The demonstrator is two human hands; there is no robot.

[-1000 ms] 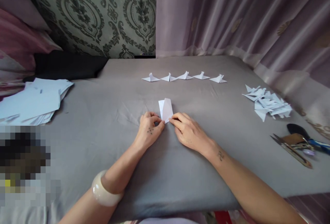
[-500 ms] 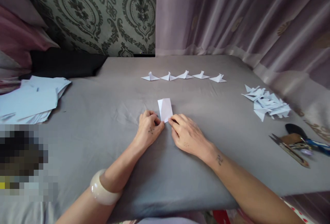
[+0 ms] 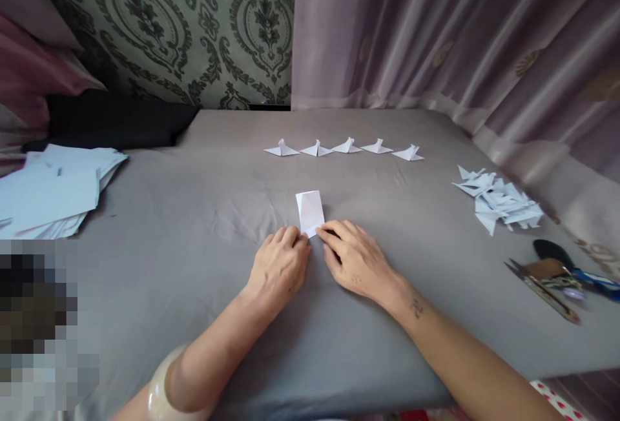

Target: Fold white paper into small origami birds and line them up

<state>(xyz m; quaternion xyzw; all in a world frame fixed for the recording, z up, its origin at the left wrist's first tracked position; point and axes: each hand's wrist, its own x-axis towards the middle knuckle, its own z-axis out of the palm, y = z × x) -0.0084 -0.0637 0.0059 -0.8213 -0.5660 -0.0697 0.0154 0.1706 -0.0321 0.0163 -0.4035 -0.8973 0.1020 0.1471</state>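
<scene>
A small piece of folded white paper (image 3: 310, 212) lies on the grey cloth, its lower edge towards me. At its lower left corner, my left hand (image 3: 279, 259) is closed with curled fingers, knuckles up, and the thumb is mostly hidden. My right hand (image 3: 356, 256) has its index fingertip on the lower right corner, with the thumb tucked beneath and the other fingers bent together. A layered flap shows along the paper's left edge. Farther back stands a row of several folded white paper birds (image 3: 349, 145).
To the left is a stack of white paper sheets (image 3: 53, 188), with a black cloth (image 3: 116, 121) behind it. A heap of folded white paper pieces (image 3: 506, 201) sits on the right. Nearer lie thread snips (image 3: 542, 292) and a blue-handled tool (image 3: 598, 281). Curtains hang behind.
My left hand has rolled over so its knuckles face up, with its fingers closer to the paper's lower edge. The left flap lies flatter. My right hand stays nearly in place.
</scene>
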